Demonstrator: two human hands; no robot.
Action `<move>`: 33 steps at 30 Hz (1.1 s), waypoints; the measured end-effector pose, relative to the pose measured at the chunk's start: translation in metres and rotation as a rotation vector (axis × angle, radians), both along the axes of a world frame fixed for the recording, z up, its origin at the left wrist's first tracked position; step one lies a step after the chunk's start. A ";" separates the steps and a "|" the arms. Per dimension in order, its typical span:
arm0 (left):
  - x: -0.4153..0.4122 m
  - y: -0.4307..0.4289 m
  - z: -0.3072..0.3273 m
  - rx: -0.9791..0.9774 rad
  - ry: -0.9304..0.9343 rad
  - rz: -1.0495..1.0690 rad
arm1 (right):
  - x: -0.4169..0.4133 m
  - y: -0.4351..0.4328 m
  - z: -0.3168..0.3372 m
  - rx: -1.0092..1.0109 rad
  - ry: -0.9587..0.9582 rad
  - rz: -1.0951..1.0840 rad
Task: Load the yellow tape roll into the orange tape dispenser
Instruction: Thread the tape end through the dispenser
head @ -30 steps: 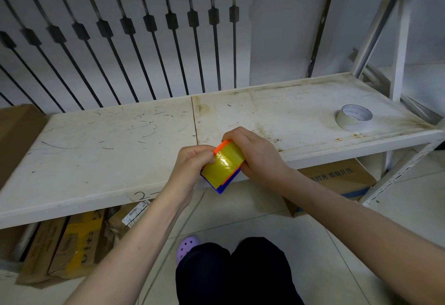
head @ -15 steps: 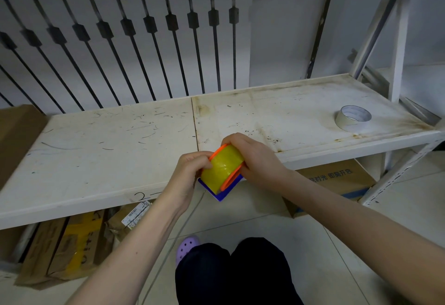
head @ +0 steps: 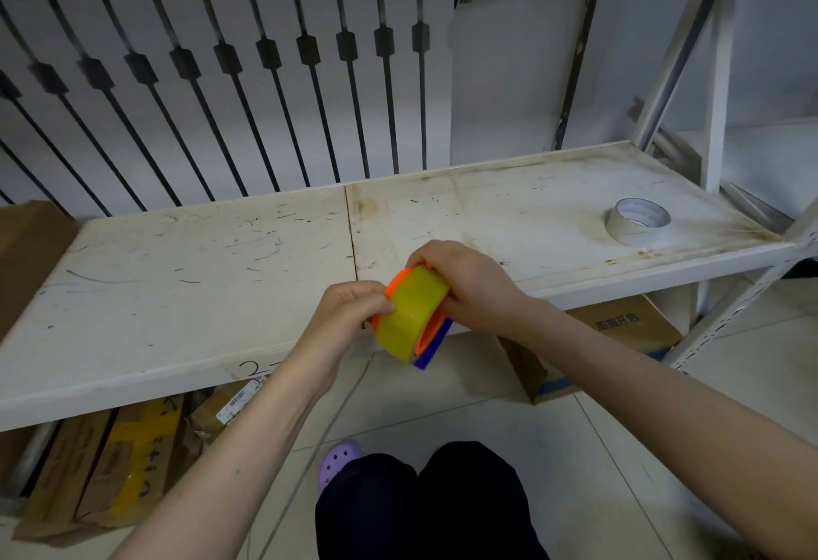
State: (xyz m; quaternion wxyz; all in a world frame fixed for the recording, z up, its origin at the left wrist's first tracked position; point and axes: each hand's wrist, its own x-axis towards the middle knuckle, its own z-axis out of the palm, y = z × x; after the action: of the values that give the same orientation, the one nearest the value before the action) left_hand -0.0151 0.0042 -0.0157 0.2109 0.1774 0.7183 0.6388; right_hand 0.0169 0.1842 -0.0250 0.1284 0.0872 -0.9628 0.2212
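Observation:
The yellow tape roll (head: 409,314) sits between the orange side plates of the tape dispenser (head: 428,331), whose blue part shows below it. I hold both in the air just in front of the shelf's front edge. My left hand (head: 349,316) pinches the roll's left face with thumb and fingers. My right hand (head: 464,289) grips the dispenser from the right and above, covering most of its body.
A scratched white metal shelf (head: 199,285) runs across the view. A white tape roll (head: 637,223) lies on its right end. Cardboard boxes (head: 619,338) stand under the shelf. A radiator hangs behind, and a shelf upright rises at right.
The roll and dispenser have turned in my hands: the roll's broad yellow band now faces me more and an orange plate shows on each side. Both hands stay on them.

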 end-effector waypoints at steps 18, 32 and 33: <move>0.009 0.014 0.012 -0.070 -0.062 0.064 | 0.005 -0.006 0.008 0.110 0.277 0.042; 0.009 0.023 0.018 0.040 -0.169 0.309 | -0.001 -0.004 0.009 -0.247 0.104 -0.206; 0.008 0.022 0.018 0.046 -0.178 0.328 | 0.003 -0.004 0.009 -0.377 0.050 -0.240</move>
State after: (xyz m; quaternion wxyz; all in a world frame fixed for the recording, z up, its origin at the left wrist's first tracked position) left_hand -0.0071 0.0261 0.0019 0.1626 0.0055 0.7014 0.6939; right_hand 0.0197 0.1797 -0.0160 0.1916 -0.0483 -0.9044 0.3782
